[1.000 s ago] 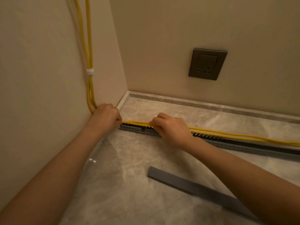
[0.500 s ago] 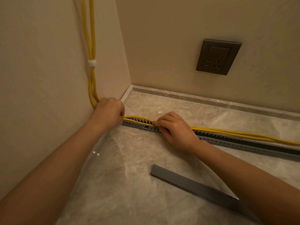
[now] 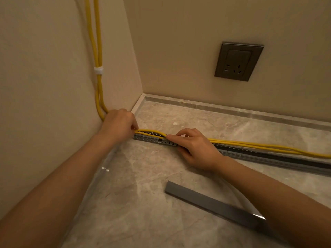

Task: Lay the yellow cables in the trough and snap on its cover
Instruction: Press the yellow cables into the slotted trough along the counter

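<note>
Pale marbled surface [image 3: 143, 203] meets 2 beige walls, one with a dark socket [image 3: 238, 61]. The 2 yellow cables [image 3: 250, 144] drop down the left wall, bound by a white tie [image 3: 98, 70]. Your left hand [image 3: 118, 125], by the surface's left edge, is curled tight around them at the grey trough [image 3: 259, 156] end. Your right hand [image 3: 195, 147], fingers bent, pinches them down into the slot; beyond it they ride along the trough's top. The cover [image 3: 206, 203] lies flat nearer you, apart.

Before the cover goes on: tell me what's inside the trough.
Left end: yellow cables partly tucked in, by the right hand. Further right the trough looks empty, cables along its far edge. Under the hand: hidden.
</note>
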Demonstrator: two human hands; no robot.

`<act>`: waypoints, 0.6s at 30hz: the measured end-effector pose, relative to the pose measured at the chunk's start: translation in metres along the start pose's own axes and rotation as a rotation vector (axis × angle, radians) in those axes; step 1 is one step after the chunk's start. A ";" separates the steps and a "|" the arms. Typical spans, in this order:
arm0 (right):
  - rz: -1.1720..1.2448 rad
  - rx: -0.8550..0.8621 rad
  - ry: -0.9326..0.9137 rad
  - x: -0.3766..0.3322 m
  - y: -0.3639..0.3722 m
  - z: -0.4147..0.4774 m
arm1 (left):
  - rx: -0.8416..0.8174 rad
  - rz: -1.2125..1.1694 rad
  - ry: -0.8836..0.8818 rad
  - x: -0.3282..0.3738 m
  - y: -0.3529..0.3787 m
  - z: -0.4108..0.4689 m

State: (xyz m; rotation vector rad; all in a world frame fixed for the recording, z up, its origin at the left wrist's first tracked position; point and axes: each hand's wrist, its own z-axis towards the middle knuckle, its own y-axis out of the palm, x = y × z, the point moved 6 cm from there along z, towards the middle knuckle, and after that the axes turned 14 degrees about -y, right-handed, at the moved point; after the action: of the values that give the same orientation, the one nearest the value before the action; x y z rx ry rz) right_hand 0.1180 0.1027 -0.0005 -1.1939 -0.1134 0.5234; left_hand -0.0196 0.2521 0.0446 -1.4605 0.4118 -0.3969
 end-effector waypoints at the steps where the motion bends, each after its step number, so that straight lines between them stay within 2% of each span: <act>1: -0.024 -0.014 -0.021 -0.001 0.000 -0.001 | -0.016 -0.006 0.005 0.000 0.001 0.001; 5: -0.116 -0.068 -0.059 -0.003 0.003 -0.003 | -0.111 -0.054 0.138 -0.001 0.004 0.002; 8: -0.188 -0.130 -0.065 -0.002 0.008 -0.007 | -0.114 -0.073 0.236 -0.001 0.003 0.000; 13: -0.135 -0.164 0.028 0.003 0.012 -0.009 | -0.102 -0.062 0.308 -0.001 0.003 0.001; 18: -0.193 -0.189 0.066 0.003 0.016 -0.009 | -0.071 -0.061 0.342 -0.002 0.005 -0.002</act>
State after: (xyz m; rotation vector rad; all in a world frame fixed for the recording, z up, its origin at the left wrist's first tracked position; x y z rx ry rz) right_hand 0.1187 0.1005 -0.0194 -1.3672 -0.2231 0.3081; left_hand -0.0223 0.2520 0.0396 -1.4795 0.6608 -0.6918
